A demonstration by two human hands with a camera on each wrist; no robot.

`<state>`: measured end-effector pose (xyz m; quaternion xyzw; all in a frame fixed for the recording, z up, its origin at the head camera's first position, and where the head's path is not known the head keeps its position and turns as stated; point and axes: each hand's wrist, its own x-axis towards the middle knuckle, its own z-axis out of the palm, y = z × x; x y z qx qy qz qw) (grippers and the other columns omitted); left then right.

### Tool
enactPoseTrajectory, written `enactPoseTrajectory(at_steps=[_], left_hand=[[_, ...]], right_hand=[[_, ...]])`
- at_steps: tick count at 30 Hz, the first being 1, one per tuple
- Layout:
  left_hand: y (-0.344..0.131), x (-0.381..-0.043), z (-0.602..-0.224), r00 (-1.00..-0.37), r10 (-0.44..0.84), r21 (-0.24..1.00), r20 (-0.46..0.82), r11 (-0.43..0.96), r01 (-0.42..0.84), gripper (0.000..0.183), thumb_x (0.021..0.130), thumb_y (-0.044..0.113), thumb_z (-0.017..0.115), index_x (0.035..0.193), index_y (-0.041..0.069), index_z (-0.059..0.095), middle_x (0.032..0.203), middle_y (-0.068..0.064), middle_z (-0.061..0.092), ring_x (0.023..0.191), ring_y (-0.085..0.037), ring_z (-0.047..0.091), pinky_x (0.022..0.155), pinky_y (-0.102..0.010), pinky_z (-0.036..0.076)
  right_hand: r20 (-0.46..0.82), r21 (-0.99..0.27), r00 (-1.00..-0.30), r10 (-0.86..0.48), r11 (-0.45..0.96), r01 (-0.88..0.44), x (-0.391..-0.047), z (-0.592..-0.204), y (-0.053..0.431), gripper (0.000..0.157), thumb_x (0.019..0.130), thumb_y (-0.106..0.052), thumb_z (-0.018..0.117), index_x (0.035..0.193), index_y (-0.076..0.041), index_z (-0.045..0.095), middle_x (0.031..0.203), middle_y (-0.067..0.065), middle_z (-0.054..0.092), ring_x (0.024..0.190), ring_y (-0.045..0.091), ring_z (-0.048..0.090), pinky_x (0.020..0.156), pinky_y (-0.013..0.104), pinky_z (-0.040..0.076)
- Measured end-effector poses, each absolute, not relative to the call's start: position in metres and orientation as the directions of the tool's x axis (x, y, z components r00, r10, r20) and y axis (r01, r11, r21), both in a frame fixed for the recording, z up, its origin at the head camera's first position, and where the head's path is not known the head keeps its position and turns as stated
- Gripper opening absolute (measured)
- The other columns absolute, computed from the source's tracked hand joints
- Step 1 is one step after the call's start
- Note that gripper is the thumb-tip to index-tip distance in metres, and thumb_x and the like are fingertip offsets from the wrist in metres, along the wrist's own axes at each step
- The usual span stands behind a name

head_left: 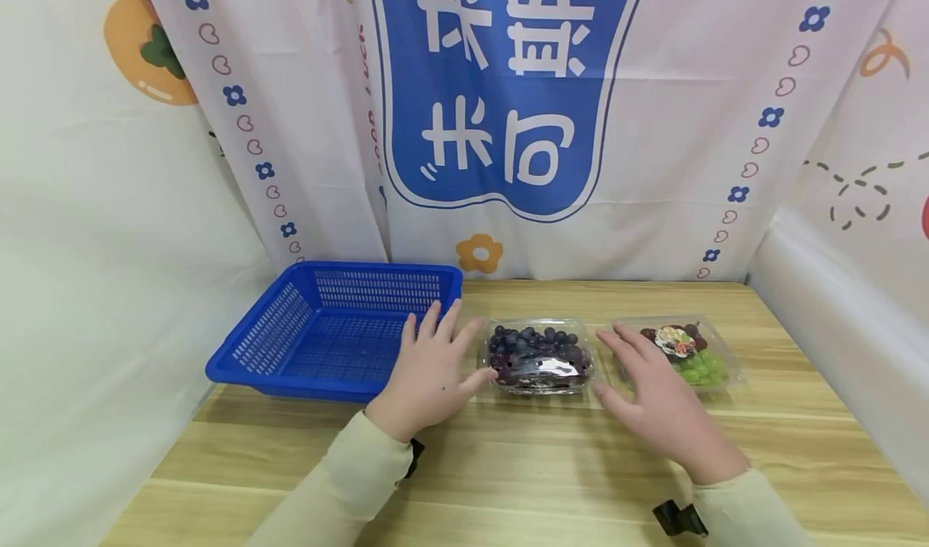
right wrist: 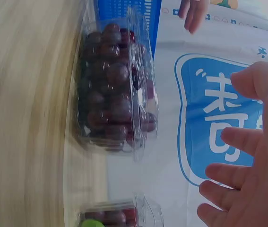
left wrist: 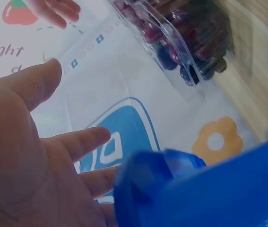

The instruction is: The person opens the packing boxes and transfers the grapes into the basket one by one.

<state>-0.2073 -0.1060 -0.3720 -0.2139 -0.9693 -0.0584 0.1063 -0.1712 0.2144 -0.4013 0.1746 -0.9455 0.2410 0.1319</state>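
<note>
A clear plastic box of dark grapes (head_left: 540, 357) sits on the table between my two hands, its lid closed. My left hand (head_left: 433, 369) hovers with spread fingers between that box and the blue basket (head_left: 247, 377), over the basket's right edge. On the other side my right hand (head_left: 656, 398) is held out, fingers extended, partly covering a second clear box (head_left: 714, 369) that holds green and dark grapes. Both wrist views show the hands apart from the grape box (right wrist: 108, 90), with nothing in the palms.
The basket has slotted sides and stands at the left of the wooden table (head_left: 537, 482). Behind the table hangs a printed cloth (head_left: 653, 232), and white cloth walls stand at both sides.
</note>
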Motion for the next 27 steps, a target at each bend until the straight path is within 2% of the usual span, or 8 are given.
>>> enactPoseTrajectory(at_steps=[6, 13, 19, 27], left_hand=[[-0.09, -0.21, -0.371, -0.871, 0.434, 0.054, 0.228, 0.888, 0.457, 0.072, 0.095, 0.065, 0.055, 0.155, 0.025, 0.043, 0.165, -0.015, 0.025, 0.15, -0.043, 0.017, 0.114, -0.071, 0.01], [-0.072, -0.213, -0.373, -0.865, 0.464, 0.035, 0.191, 0.877, 0.479, 0.074, 0.095, 0.066, 0.054, 0.156, 0.025, 0.042, 0.165, -0.014, 0.026, 0.151, -0.042, 0.014, 0.115, -0.07, 0.007], [-0.058, -0.22, -0.379, -0.852, 0.492, -0.034, 0.179, 0.869, 0.494, 0.076, 0.094, 0.069, 0.053, 0.156, 0.026, 0.042, 0.163, -0.011, 0.029, 0.149, -0.043, 0.021, 0.115, -0.07, 0.011], [-0.04, -0.225, -0.389, -0.866, 0.487, -0.017, 0.111, 0.873, 0.488, 0.078, 0.092, 0.069, 0.056, 0.157, 0.028, 0.04, 0.164, -0.013, 0.029, 0.148, -0.044, 0.023, 0.114, -0.069, 0.017]], right_hand=[[0.283, -0.464, -0.923, -0.262, 0.805, -0.37, -0.171, -0.403, 0.205, 0.075, 0.097, -0.041, 0.066, 0.16, -0.016, 0.032, 0.165, 0.015, 0.022, 0.143, 0.049, 0.029, 0.098, 0.078, 0.032], [0.245, -0.499, -0.934, -0.262, 0.791, -0.353, -0.175, -0.412, 0.191, 0.077, 0.097, -0.034, 0.068, 0.16, -0.011, 0.029, 0.165, 0.02, 0.019, 0.14, 0.053, 0.032, 0.1, 0.074, 0.033], [0.227, -0.533, -0.942, -0.247, 0.778, -0.333, -0.18, -0.421, 0.181, 0.079, 0.097, -0.033, 0.068, 0.161, -0.014, 0.027, 0.166, 0.02, 0.014, 0.145, 0.051, 0.024, 0.1, 0.076, 0.031], [0.226, -0.582, -0.949, -0.218, 0.751, -0.311, -0.189, -0.438, 0.173, 0.076, 0.096, -0.033, 0.068, 0.159, -0.013, 0.031, 0.165, 0.022, 0.015, 0.143, 0.053, 0.026, 0.102, 0.076, 0.029]])
